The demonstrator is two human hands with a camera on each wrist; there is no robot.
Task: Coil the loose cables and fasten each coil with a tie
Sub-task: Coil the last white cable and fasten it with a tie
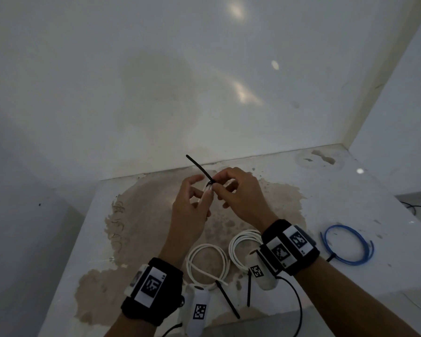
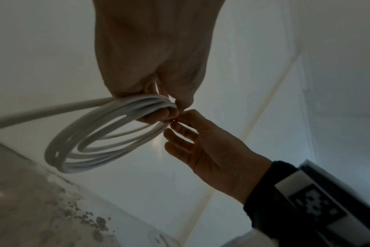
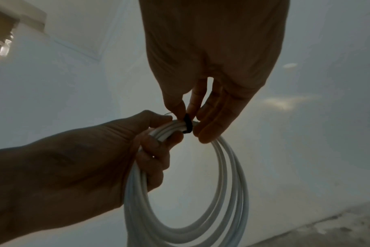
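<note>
Left hand (image 3: 108, 150): fingers curled round white cable coil (image 3: 222, 192), held above the table (image 1: 326, 190).
Right hand (image 1: 238, 193): pinches black tie (image 3: 188, 123) wrapped round the bundle.
Handling: light, springy; probably unwinds unless gripped beside the tie.
Tie: thin, stiff strip.
Surroundings: two white coils (image 1: 208, 263), blue coil (image 1: 348, 244), already tied.

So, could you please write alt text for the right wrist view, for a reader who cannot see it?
Two hands fasten a black tie around a white cable coil held up in front of a pale wall. The left hand grips the bundled loops while the right hand pinches the tie at the top of the coil.
</note>
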